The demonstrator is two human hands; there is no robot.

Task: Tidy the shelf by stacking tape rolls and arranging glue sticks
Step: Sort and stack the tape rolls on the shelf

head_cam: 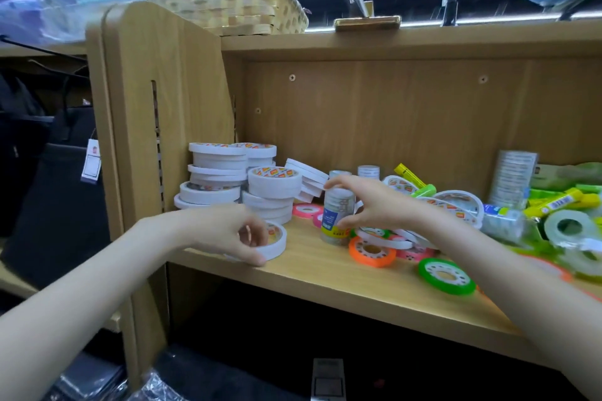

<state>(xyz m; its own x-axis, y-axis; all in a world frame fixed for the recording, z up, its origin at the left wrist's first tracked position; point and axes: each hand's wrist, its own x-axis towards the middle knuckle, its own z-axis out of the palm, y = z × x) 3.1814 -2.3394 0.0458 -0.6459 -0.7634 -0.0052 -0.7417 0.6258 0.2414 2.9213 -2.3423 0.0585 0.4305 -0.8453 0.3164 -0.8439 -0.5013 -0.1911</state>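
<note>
1. The left hand curls round a white tape roll lying flat near the shelf front edge, just before the white stacks in the left corner.
2. The right hand pinches a clear tube of small rolls, thumb low, fingertips on its top; it stands upright among the loose rolls.
3. My judgement: the white roll belongs on the nearest stack, the shorter one. Lift it level, centre it over the core hole, set it down flat, since a roll already leans against that pile.
4. The tube looks top-heavy and slick; keep it upright and set it beside the other tubes at the back.
5. White rolls are flat paper-faced rings with printed cores. An orange roll and a green roll are glossy plastic rings.
6. Glue sticks lie jumbled at right, smooth yellow-green cylinders, likely to roll.
</note>
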